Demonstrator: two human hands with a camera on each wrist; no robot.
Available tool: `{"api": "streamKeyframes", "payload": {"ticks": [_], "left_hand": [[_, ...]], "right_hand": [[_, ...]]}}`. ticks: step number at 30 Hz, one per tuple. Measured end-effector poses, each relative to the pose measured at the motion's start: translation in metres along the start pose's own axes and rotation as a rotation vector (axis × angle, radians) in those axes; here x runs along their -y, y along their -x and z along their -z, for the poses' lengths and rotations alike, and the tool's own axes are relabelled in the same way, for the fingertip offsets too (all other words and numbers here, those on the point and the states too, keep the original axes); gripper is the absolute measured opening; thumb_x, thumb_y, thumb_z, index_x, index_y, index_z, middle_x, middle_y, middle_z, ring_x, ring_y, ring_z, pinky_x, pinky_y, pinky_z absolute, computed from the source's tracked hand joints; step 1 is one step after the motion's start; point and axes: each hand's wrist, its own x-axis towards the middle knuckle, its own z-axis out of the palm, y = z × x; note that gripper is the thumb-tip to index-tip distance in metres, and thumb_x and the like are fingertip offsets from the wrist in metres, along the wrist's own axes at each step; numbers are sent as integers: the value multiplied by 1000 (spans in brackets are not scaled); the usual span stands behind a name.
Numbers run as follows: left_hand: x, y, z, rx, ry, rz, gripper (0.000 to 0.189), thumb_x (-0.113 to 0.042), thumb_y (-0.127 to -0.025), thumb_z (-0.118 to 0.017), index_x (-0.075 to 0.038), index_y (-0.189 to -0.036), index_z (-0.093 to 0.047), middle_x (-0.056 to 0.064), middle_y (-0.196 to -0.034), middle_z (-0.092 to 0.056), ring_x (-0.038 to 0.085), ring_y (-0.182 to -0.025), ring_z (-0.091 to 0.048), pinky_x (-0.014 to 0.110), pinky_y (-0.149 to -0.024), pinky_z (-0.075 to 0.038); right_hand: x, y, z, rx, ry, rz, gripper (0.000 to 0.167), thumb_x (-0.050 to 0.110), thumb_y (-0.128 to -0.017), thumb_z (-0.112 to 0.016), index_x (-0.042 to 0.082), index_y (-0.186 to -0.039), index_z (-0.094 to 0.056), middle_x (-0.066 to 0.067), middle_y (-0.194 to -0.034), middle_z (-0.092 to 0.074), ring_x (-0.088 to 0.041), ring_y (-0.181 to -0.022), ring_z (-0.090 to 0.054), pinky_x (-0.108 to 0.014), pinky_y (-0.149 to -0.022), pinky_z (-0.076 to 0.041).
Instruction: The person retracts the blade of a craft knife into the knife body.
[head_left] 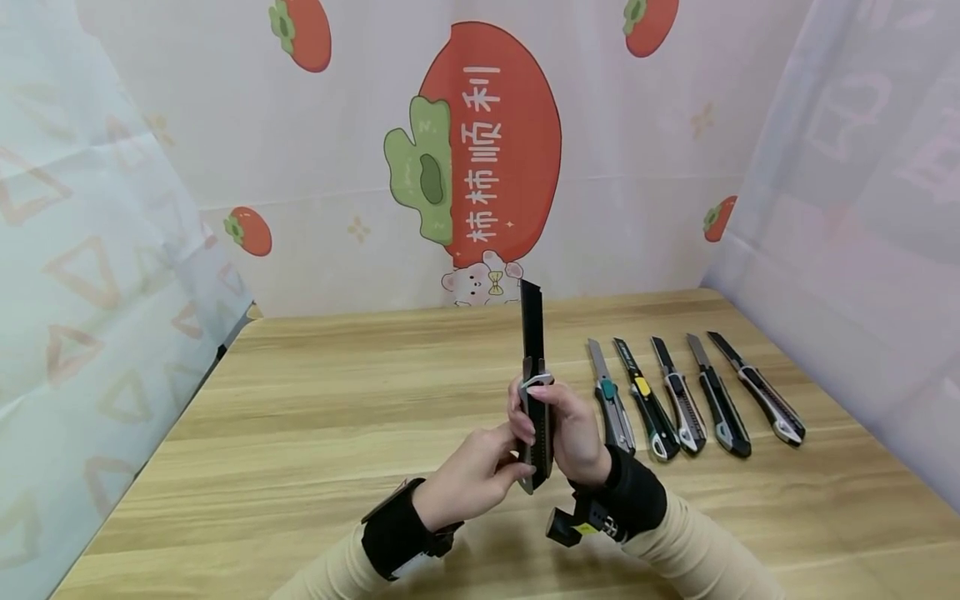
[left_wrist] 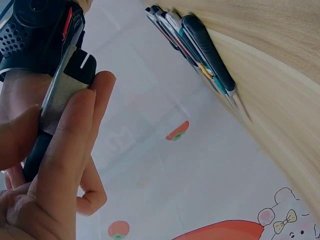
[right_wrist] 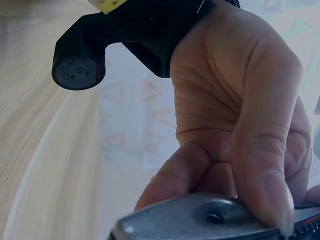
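Observation:
A utility knife [head_left: 533,329] stands nearly upright between my two hands, its wide dark blade pointing up. My right hand [head_left: 576,429] grips the upper part of the handle, with the thumb across the front near the silver collar. Lower down, my left hand [head_left: 468,475] pinches the handle's bottom end between thumb and fingers. In the left wrist view, the grey-and-black butt of the utility knife [left_wrist: 62,95] lies between the left thumb and fingers. The right wrist view shows the thumb of my right hand [right_wrist: 265,150] pressing on the grey metal handle [right_wrist: 175,217].
Several more utility knives [head_left: 690,408] lie side by side in a row on the right of the wooden table [head_left: 300,400], blades toward the back. Printed cloth [head_left: 637,167] hangs behind the table, with pale cloth walls on both sides.

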Motion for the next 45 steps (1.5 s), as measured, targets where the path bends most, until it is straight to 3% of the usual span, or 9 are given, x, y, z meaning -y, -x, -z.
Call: {"api": "streamKeyframes", "payload": {"ticks": [7,19,39,45], "left_hand": [[-2,1,0,3,-12,3,21,0,-78,-57,-1,-98,-52,10,-82,-61,8,-61,-54,13,-52,-43],[-2,-1,-2,12,-16,-32,21,-2,-79,-56,-1,-99,-51,11,-86,-62,5,-64,-55,12,-54,-44],[0,-1,-4,18,-25,-19,16,-1,-78,-57,-1,-93,-52,11,-85,-61,3,-63,-55,12,-54,-43],[2,-1,-1,-39,-69,-53,21,-1,-78,-58,-1,-99,-53,9,-87,-62,7,-71,-56,13,-62,-46]], "right_hand": [[1,0,0,13,-15,12,30,0,-84,-17,3,-79,-46,1,-58,-39,-14,-48,-33,-23,-46,-31],[2,2,1,49,-31,49,32,-1,-83,-15,3,-79,-46,0,-57,-37,-15,-47,-31,-25,-46,-29],[3,3,0,56,6,53,29,-2,-83,-18,3,-79,-46,-1,-56,-36,-17,-47,-30,-29,-47,-29],[3,2,-1,0,48,19,31,3,-88,-17,4,-83,-48,0,-60,-42,-16,-51,-37,-25,-51,-35]]}}
